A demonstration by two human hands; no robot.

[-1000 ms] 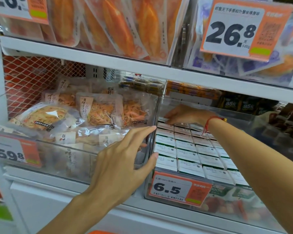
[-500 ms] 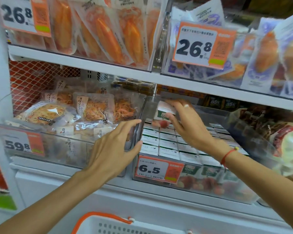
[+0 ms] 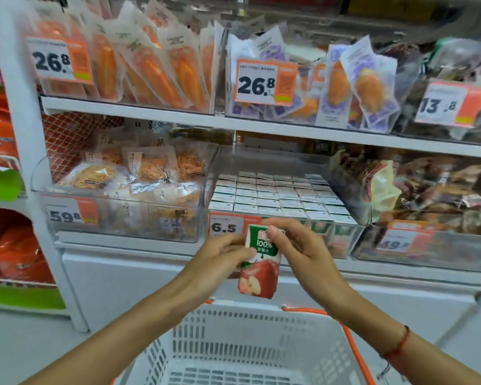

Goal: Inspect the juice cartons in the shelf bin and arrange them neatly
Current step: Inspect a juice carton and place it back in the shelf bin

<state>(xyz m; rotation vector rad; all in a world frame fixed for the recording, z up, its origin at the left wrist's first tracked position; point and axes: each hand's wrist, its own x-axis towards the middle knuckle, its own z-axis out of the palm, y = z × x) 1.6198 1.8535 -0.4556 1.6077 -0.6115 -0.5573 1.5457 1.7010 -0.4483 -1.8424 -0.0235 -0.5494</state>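
We are holding one juice carton (image 3: 260, 262) at centre frame.
Left hand (image 3: 220, 257) and right hand (image 3: 303, 251) are both pinching it — below the shelf bin (image 3: 278, 162).

A self-service food shop, seen at a chilled display shelf.

The white shelf (image 3: 161, 118) carries clear plastic bins, each fronted by an orange-and-white price tag: a 26.8 tag (image 3: 265, 82) hangs above the shelf, a 6.5 tag (image 3: 228, 225) sits below it on the bin (image 3: 264, 159) packed with rows of small juice cartons (image 3: 278, 194). Sealed packets of food (image 3: 150, 70) stand in rows above the shelf, and bagged goods (image 3: 122, 176) lie in the bin under its left part. Below the shelf, nearest the camera, is a white shopping basket (image 3: 247, 345) with orange handles.
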